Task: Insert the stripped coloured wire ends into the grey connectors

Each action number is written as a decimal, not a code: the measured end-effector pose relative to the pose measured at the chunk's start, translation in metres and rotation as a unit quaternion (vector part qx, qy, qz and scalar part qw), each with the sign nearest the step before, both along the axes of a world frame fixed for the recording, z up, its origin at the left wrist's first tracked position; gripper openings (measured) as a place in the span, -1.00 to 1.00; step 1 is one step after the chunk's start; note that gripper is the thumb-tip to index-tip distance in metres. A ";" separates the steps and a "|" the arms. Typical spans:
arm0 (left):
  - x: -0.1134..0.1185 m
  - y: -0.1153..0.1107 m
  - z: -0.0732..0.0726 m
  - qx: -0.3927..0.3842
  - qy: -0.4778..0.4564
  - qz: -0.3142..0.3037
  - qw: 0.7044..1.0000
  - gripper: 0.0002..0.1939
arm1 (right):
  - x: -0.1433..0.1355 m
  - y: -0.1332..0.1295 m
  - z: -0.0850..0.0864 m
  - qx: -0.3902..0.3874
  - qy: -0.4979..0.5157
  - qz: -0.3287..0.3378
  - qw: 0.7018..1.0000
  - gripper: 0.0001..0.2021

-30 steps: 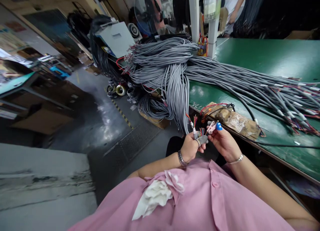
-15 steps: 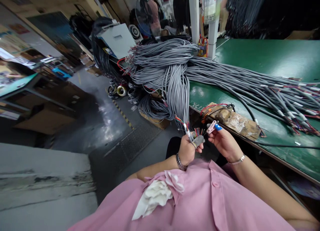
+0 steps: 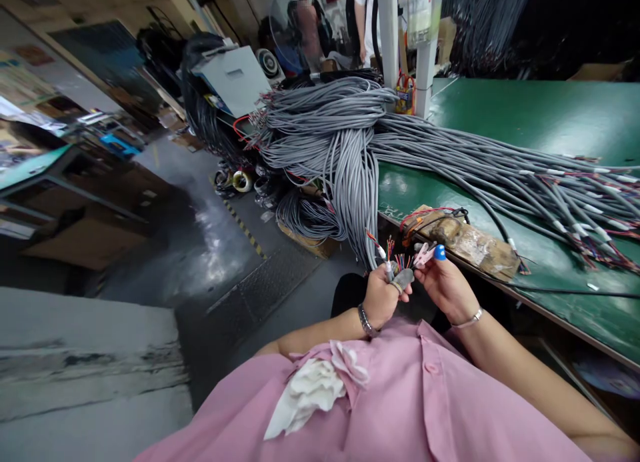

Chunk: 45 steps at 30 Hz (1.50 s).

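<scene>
My left hand point(image 3: 381, 298) is closed around the ends of several grey cables point(image 3: 369, 249), a grey cover on its thumb. Stripped coloured wires point(image 3: 403, 262) fan out above that thumb. In my right hand point(image 3: 449, 290), which has a blue cover on the thumb, a small pink clip-like tool point(image 3: 424, 255) is pinched between thumb and fingers. Its tip is close to the fanned wires; whether it touches them I cannot tell. The held cables hang from a thick grey cable bundle point(image 3: 350, 175) draped over the table edge.
A worn wooden block point(image 3: 473, 247) with thin leads lies along the edge of the green table point(image 3: 575, 312). More grey cables point(image 3: 480, 159) stretch across the table to the right. Coiled cable point(image 3: 310, 215) sits low beside the table. Two people stand at the back.
My left hand has shifted slightly right, and the wire ends have spread and turned. The pink tool has tilted in my right hand, nearer the wires. A person in white has come into view behind.
</scene>
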<state>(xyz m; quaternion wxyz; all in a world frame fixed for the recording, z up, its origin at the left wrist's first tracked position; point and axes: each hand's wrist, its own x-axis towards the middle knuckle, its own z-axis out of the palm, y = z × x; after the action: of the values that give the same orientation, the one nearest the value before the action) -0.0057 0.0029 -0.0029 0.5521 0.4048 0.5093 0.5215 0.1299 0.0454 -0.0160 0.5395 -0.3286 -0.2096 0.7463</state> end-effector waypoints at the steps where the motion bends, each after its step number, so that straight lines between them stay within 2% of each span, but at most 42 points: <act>1: -0.001 0.000 -0.001 0.000 0.005 -0.003 1.000 -0.67 | -0.001 0.001 0.000 -0.003 0.002 -0.009 1.000 -0.70; 5: -0.003 -0.001 -0.004 -0.006 0.014 -0.015 1.000 -0.66 | -0.004 -0.001 0.001 -0.001 0.006 -0.019 1.000 -0.72; 9: -0.004 -0.003 -0.003 -0.013 0.010 -0.012 1.000 -0.63 | -0.004 -0.005 -0.001 -0.010 0.028 0.001 1.000 -0.68; 12: -0.008 -0.007 -0.004 -0.011 0.016 -0.015 1.000 -0.62 | 0.001 -0.007 -0.007 -0.023 0.026 0.022 0.999 -0.58; 15: -0.015 -0.009 -0.009 -0.017 0.028 -0.023 0.999 -0.61 | 0.008 -0.008 -0.017 -0.045 0.026 0.012 0.999 -0.59; 20: -0.016 -0.001 -0.023 -0.040 0.022 -0.092 0.995 -0.59 | 0.022 -0.013 -0.036 -0.071 0.026 -0.001 0.997 -0.75; 25: -0.012 0.009 -0.032 -0.023 0.019 -0.150 0.988 -0.60 | 0.037 -0.023 -0.042 -0.019 -0.076 -0.015 0.997 -0.83; 29: -0.014 0.006 -0.029 -0.022 0.011 -0.190 0.982 -0.58 | 0.045 -0.033 -0.034 0.049 -0.182 -0.004 0.982 -0.82; 32: -0.018 0.000 -0.025 -0.018 -0.002 -0.232 0.972 -0.59 | 0.042 -0.041 -0.021 0.122 -0.259 0.054 0.957 -0.80; 35: -0.021 -0.007 -0.021 0.000 0.009 -0.253 0.967 -0.60 | 0.032 -0.046 -0.001 0.223 -0.301 0.126 0.919 -0.76; 37: -0.024 -0.010 -0.018 0.023 0.026 -0.264 0.964 -0.61 | 0.024 -0.046 0.013 0.301 -0.320 0.151 0.885 -0.74; 40: -0.030 -0.014 -0.014 0.064 0.065 -0.287 0.954 -0.67 | 0.015 -0.045 0.026 0.378 -0.333 0.182 0.845 -0.82; 42: -0.035 -0.016 -0.011 0.085 0.086 -0.304 0.945 -0.69 | 0.012 -0.045 0.027 0.379 -0.336 0.183 0.843 -0.89; 45: -0.044 -0.018 -0.008 0.086 0.090 -0.333 0.935 -0.67 | 0.013 -0.050 0.019 0.325 -0.321 0.173 0.873 -0.88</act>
<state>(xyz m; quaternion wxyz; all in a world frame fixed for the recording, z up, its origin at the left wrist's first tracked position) -0.0493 -0.0154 -0.0114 0.6088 0.6424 0.3465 0.3108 0.1428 -0.0041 0.0032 0.3809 -0.3145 -0.6556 0.5711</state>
